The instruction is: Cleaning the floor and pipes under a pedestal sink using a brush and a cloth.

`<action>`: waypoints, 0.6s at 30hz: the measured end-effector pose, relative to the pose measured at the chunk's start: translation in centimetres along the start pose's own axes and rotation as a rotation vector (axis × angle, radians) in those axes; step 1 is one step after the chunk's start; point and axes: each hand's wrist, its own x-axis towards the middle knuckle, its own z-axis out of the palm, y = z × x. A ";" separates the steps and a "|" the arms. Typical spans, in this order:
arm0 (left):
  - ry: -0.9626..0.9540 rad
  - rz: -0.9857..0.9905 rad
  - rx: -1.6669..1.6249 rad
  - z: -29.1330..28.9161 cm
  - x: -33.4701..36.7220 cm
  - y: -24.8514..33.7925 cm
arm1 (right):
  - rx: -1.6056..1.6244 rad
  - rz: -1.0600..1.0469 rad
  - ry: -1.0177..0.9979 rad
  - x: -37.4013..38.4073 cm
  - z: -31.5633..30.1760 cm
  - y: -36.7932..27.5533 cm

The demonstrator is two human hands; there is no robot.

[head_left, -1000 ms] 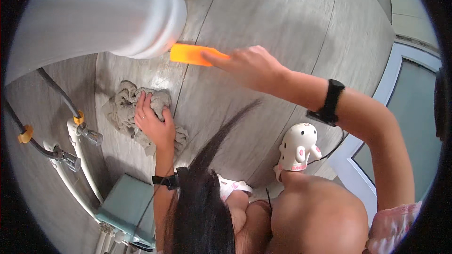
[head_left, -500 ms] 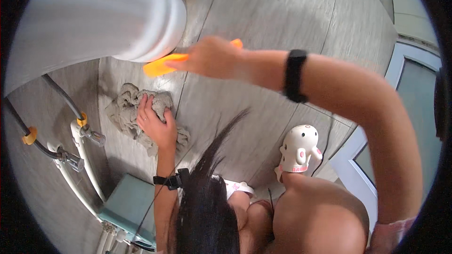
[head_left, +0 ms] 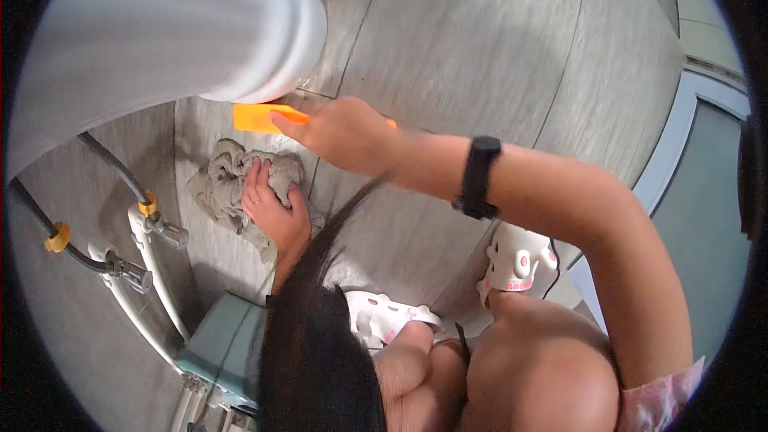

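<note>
My right hand is closed around an orange scraper-like tool. Its flat, wide end sits by the foot of a white ceramic pedestal, and a bit of orange handle pokes out behind the hand. Whether the tool touches the pedestal or the floor, I cannot tell. Just below, my left hand presses on a bunched grey cloth on the floor, fingers bent over the folds and thumb apart.
Hoses with metal valves and white pipes line the left wall, above a grey-green box. Dark hair hangs across the lower middle. My feet wear white clogs. A framed glass door stands at the right.
My right hand has moved down and slightly left with the orange tool, its forearm lower. My left hand stays on the cloth. The hair has swung left over the left wrist.
</note>
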 end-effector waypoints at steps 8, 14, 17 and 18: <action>0.031 -0.031 0.013 0.0 -0.6 0.0 | 0.335 0.386 0.046 -11.1 -4.3 0.8; 0.037 -0.034 0.023 0.2 -0.4 0.4 | 0.485 0.653 0.372 -11.1 -3.7 1.8; 0.048 -0.041 0.047 0.0 -0.5 0.4 | 0.507 0.651 0.438 -9.5 -3.8 2.7; 0.050 -0.037 0.046 0.0 -0.4 0.4 | 0.481 0.623 0.405 -9.2 -3.7 3.2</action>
